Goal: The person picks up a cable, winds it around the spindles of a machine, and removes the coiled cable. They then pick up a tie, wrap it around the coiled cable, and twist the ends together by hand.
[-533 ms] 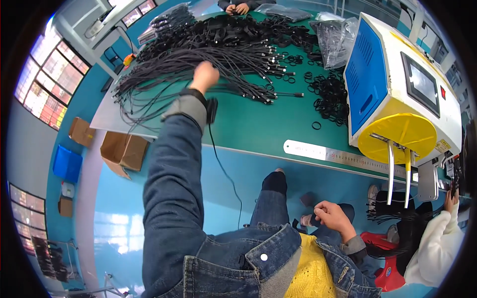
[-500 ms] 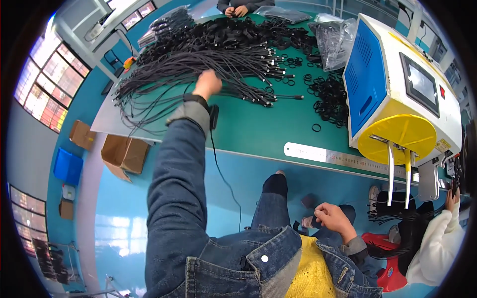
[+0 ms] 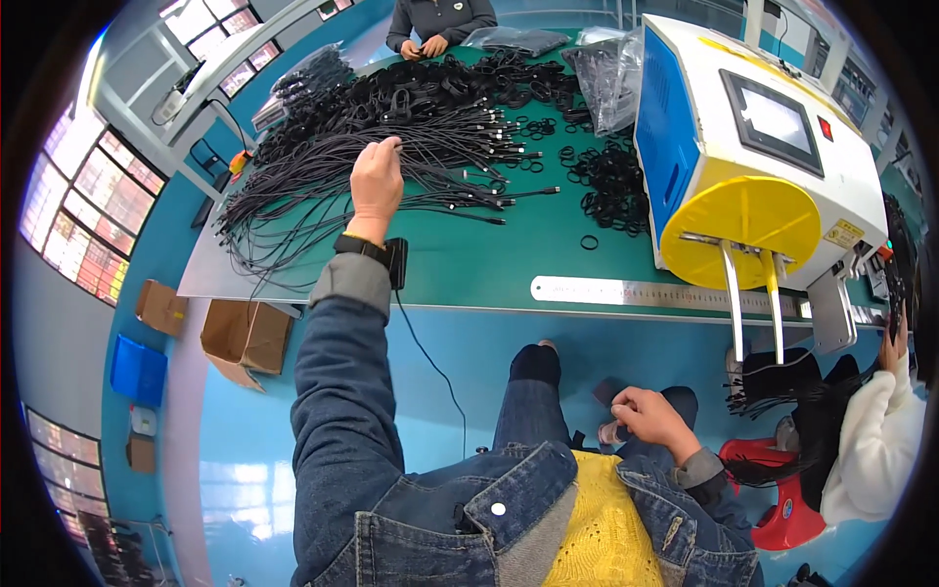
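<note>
My left hand (image 3: 377,186) is over the near side of a big heap of black cables (image 3: 430,147), its fingers drawn together. Whatever lies between the fingertips, if anything, is too small to make out. The cables lie roughly side by side, with silvery connector ends pointing right; several loose ones trail toward the table's left edge. Low by my lap, away from the table, my right hand (image 3: 653,421) is loosely closed, and nothing shows in it.
Right of the cables lie small black rings (image 3: 616,181). A steel ruler (image 3: 626,292) lies along the near edge beside a white and blue machine (image 3: 724,117) with a yellow disc and projecting prongs. Across the green table (image 3: 469,256) sits another person (image 3: 435,24); one more works at right.
The view has shifted, so the table appears farther left. My left hand has drawn slightly nearer from the cables and its fingers now point upward. My right hand stays by my lap.
</note>
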Motion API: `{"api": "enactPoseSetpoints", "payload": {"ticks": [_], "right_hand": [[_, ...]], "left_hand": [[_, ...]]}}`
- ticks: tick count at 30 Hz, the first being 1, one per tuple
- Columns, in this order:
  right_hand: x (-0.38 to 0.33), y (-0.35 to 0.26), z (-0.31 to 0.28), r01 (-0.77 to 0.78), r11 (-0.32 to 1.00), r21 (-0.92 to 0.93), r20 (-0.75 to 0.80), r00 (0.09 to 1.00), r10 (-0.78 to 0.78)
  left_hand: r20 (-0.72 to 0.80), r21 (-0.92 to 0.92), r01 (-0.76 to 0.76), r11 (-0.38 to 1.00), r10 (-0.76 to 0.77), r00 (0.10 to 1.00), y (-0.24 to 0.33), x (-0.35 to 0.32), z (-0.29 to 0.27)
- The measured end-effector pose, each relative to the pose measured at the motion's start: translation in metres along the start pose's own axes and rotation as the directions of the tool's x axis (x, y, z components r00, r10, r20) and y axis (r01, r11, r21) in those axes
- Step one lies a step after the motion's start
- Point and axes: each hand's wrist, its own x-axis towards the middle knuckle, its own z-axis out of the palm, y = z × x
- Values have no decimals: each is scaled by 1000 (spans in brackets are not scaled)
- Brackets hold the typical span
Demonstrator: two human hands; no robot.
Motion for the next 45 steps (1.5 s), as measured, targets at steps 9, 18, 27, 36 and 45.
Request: {"api": "enactPoseSetpoints", "payload": {"ticks": [9, 18, 27, 36, 45], "right_hand": [[-41, -61, -17, 492, 871, 0, -705, 617, -349], [-83, -42, -27, 446, 705, -552, -505, 493, -708], [-120, -66, -85, -20, 522, -852, -517, 178, -837], [-39, -51, -136, 41, 700, -713, -693, 114, -712], [-7, -32, -145, 3, 793, -609, -785, 145, -602]], "left_hand": [[56, -521, -114, 846, 167, 984, 177, -56, -110], [238, -741, 29, 671, 222, 946, 263, -69, -117], [236, -863, 67, 500, 284, 929, 349, -13, -131], [330, -807, 248, 537, 60, 942, 368, 24, -54], [523, -757, 492, 430, -53, 850, 371, 34, -44]]}}
